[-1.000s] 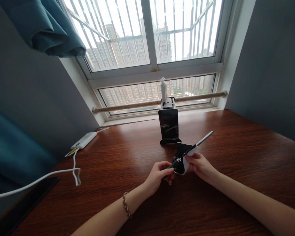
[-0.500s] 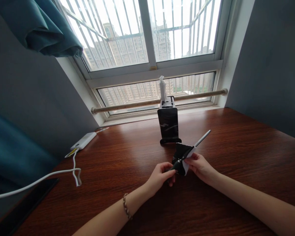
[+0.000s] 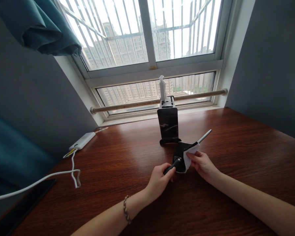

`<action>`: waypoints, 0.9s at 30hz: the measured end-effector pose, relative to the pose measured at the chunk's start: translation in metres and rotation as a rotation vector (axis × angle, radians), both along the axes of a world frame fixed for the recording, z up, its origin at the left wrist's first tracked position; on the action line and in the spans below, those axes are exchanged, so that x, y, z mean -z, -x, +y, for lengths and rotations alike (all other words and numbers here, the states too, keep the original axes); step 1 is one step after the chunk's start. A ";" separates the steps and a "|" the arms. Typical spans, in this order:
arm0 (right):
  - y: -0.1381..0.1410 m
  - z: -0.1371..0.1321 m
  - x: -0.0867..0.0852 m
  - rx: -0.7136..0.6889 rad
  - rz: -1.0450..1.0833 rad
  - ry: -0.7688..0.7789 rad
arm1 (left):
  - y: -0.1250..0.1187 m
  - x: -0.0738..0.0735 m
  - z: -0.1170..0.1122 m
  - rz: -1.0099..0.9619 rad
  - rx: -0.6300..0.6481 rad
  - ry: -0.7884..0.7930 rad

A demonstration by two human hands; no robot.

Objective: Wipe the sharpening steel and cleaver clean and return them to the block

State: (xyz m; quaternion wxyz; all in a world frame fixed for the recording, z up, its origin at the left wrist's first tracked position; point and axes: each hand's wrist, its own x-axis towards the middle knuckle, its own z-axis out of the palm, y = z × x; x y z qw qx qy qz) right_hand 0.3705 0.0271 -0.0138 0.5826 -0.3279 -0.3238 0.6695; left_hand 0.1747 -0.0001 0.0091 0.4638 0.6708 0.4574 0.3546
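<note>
My left hand is closed around the black handle of a long tool. The tool's slim silver end points up to the right, and its exact kind is unclear. A cloth, black on one side and white on the other, is wrapped about the tool's middle and hides that part. Thumb and fingers of my right hand pinch the cloth's white side against the tool. Just beyond the cloth stands a black upright stand.
Behind the stand is a box with a white tissue sticking up. A white power strip with a white cable lies at the left of the wooden table. A barred window and a rail are behind.
The cloth has been folded further over the tool, so more white shows by my right hand. My left hand has turned slightly, showing more of the black handle.
</note>
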 end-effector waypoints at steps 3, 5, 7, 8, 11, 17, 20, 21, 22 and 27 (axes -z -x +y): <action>0.004 -0.005 -0.007 -0.071 -0.031 -0.045 | 0.002 0.001 0.004 -0.084 0.074 0.092; 0.007 -0.009 -0.010 -0.118 -0.057 -0.069 | 0.003 0.002 0.005 -0.126 0.111 0.136; 0.008 -0.011 -0.011 -0.147 -0.075 -0.083 | 0.005 0.002 0.007 -0.162 0.137 0.166; 0.008 -0.011 -0.011 -0.157 -0.081 -0.086 | 0.006 0.002 0.007 -0.176 0.145 0.176; 0.007 -0.010 -0.009 -0.177 -0.095 -0.082 | 0.008 0.003 0.009 -0.199 0.154 0.195; 0.007 -0.009 -0.007 -0.129 -0.108 -0.074 | 0.005 0.005 0.009 -0.156 0.086 0.185; 0.007 -0.010 -0.006 -0.101 -0.121 -0.074 | 0.004 0.004 0.005 -0.050 0.012 0.026; 0.007 -0.010 -0.006 -0.098 -0.128 -0.075 | 0.003 0.003 0.003 -0.019 0.007 -0.016; 0.007 -0.010 -0.005 -0.096 -0.138 -0.079 | 0.003 0.003 0.002 -0.002 0.013 -0.038; 0.005 -0.009 -0.001 -0.084 -0.200 -0.106 | 0.004 0.003 0.003 -0.127 0.065 0.099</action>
